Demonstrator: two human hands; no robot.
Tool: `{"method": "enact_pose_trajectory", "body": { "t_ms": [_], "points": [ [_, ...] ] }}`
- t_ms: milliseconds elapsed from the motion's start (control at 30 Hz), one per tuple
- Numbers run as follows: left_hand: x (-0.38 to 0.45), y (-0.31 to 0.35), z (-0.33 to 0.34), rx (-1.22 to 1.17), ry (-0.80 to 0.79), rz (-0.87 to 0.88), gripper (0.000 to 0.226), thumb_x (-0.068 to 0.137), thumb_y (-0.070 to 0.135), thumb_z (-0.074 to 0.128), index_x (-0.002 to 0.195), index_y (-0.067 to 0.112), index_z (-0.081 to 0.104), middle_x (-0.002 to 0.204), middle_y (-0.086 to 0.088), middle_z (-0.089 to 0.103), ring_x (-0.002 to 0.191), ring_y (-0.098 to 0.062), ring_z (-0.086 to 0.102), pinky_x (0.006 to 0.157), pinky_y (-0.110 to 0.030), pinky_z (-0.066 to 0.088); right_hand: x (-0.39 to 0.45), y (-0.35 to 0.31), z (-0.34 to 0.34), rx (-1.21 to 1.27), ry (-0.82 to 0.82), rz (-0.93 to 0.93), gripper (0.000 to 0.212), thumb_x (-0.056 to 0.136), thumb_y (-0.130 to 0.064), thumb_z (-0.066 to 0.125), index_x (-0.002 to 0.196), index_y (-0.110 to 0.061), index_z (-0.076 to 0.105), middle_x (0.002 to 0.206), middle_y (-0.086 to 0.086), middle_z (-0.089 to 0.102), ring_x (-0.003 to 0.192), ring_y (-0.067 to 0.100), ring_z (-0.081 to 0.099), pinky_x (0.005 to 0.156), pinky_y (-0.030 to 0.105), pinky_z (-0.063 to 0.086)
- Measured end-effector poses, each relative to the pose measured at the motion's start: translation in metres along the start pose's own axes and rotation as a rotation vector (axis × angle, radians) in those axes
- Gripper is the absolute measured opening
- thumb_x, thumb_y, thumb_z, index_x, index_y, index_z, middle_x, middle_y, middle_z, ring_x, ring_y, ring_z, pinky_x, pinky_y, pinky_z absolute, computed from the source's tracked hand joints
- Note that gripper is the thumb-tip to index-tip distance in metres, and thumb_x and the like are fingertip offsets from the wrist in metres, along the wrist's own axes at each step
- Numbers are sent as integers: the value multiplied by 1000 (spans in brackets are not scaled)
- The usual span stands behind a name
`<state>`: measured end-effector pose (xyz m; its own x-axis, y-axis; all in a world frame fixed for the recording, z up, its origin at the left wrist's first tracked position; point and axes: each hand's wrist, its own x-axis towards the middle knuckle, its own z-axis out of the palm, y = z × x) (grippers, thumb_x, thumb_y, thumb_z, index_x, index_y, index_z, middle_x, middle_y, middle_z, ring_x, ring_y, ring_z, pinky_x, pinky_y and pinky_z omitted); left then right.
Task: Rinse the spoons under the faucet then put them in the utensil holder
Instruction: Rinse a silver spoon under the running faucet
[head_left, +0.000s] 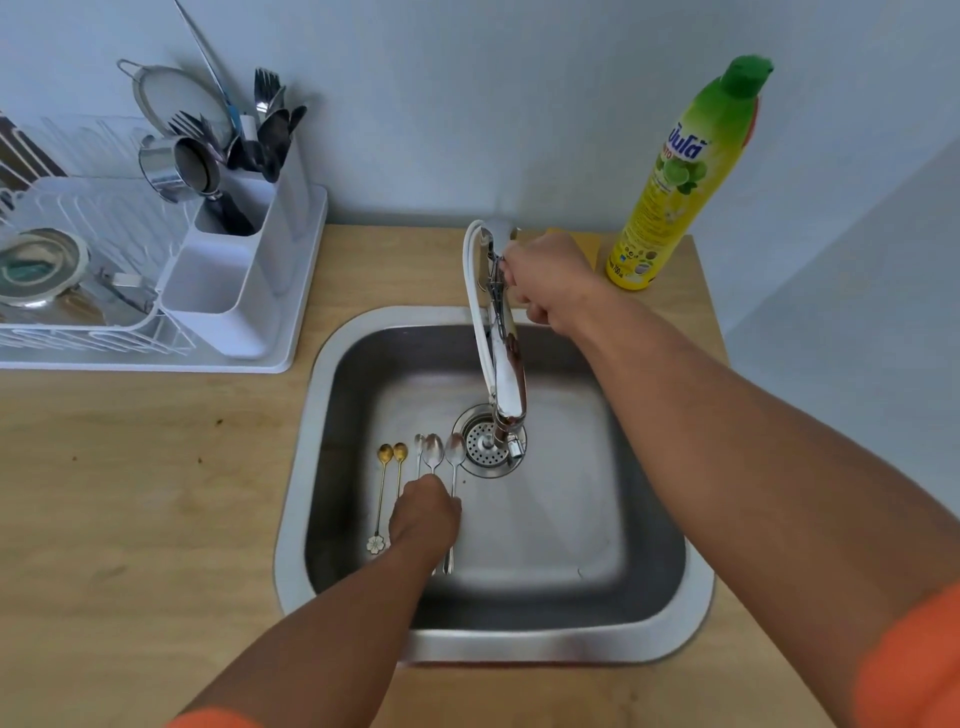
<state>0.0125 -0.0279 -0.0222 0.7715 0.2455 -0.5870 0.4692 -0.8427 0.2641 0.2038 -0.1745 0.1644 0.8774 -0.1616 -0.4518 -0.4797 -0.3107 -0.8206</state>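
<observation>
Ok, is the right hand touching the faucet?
Touching. The head view shows the right hand at the top of the faucet, its fingers curled against the handle with no gap showing.

one head view looks steeply down, close over the sink (332, 364) and counter (130, 467).

left hand (425, 512) on spoons (434, 460) in sink (296, 467) | right hand (545, 280) grips faucet (506, 364)

The green-capped yellow bottle (680, 176) carries Thai brand lettering; its small print is unreadable.
</observation>
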Motion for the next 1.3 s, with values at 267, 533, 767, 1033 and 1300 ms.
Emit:
{"method": "enact_pose_trajectory", "body": {
  "t_ms": [267,533,767,1033,1300],
  "points": [
    [-1,4,3,-22,-101,1,22,87,30,58,70,21,47,77,0,56,72,-23,58,59,-27,42,-16,28,-11,-83,157,-62,43,90,-39,44,78,-5,67,73,12,68,56,22,54,52,30,41],
    [-13,2,-11,-497,-412,-79,31,98,17,55,72,3,64,54,-8,61,31,-15,51,40,-21,43,-65,176,-3,-220,-8,205,32,90,-32,53,89,-4,69,88,18,72,66,25,54,53,29,36],
    [-30,1,-11,-900,-662,-155,21,98,29,66,98,8,71,69,0,63,51,-9,54,47,-25,48,-100,201,29,-206,-418,461,24,94,-27,59,100,-8,73,83,1,66,64,14,51,52,22,30],
    [-38,0,-10,-840,-648,-116,34,92,38,67,106,10,79,91,-1,76,65,-12,63,53,-30,56,-107,202,32,-155,-321,417,9,85,-12,61,79,-12,68,75,12,61,66,23,50,48,22,25],
    [-26,30,-7,-915,-257,-117,30,91,39,77,88,10,73,70,-2,66,53,-11,55,44,-21,42,-119,212,33,-267,-274,267,16,89,-22,61,76,-14,69,70,4,67,54,12,50,46,21,34]
  ]
}}
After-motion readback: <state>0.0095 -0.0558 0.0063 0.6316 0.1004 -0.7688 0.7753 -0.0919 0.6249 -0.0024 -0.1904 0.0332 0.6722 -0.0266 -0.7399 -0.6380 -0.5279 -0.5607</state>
